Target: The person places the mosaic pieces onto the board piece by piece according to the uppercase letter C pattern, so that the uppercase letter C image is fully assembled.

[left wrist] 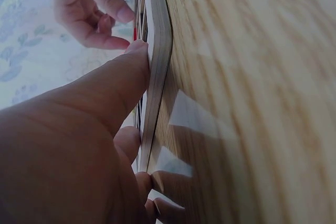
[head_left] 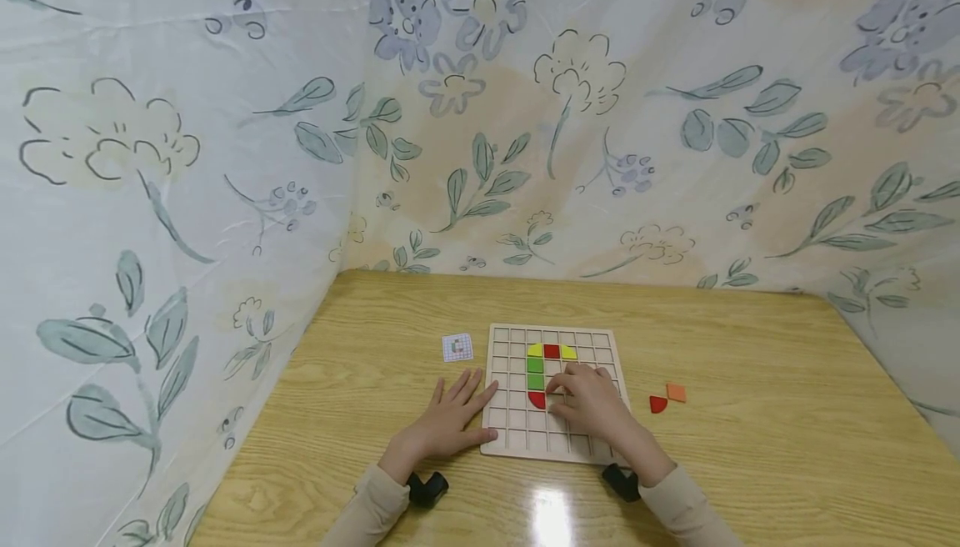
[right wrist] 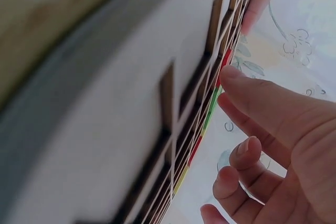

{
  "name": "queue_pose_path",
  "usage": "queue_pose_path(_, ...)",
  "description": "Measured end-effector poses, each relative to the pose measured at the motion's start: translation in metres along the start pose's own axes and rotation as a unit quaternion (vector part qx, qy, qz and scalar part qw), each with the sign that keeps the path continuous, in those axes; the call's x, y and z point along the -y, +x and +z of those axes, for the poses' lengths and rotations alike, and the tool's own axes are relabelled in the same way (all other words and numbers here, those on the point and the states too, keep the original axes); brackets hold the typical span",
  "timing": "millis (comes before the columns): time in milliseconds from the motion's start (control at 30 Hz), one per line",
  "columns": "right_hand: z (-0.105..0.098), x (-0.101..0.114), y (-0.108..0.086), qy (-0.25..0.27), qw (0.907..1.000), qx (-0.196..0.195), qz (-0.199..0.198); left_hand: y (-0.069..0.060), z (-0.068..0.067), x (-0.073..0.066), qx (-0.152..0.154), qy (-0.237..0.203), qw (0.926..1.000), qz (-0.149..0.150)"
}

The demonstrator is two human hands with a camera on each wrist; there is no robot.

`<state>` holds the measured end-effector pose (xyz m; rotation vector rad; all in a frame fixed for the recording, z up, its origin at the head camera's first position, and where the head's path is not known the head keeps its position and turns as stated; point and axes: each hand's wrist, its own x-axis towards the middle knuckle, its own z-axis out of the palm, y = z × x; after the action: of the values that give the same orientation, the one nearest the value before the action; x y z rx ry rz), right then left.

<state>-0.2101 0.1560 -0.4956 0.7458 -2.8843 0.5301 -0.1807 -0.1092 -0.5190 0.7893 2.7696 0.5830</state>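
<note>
A wooden grid board lies on the table. In its cells sit two yellow pieces, a red square between them, two green squares and a red quarter-round. My left hand spreads over the board's left edge, thumb resting on its near-left part. Over the middle of the board is my right hand, thumb and index finger slightly apart beside the red quarter-round. In the right wrist view the thumb tip meets a red piece; the other fingers are bent. I see nothing held between the fingertips.
Right of the board lie a loose red quarter-round and an orange square. A small printed pattern card is at the board's upper left. Black wrist devices sit at both wrists. Floral cloth hangs behind the wooden table.
</note>
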Motion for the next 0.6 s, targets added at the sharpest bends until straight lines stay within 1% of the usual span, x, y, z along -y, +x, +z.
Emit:
queue_pose_path(267,-0.004,-0.010,-0.009,0.004,0.9999,-0.014,0.001,-0.001,0.002,0.000,0.000,-0.001,1.0000,0.001)
queue_pose_path(600,-0.007,-0.025,-0.019,0.013,0.9994,-0.028,0.014,-0.004,0.003,-0.003,-0.004,-0.005,1.0000,0.001)
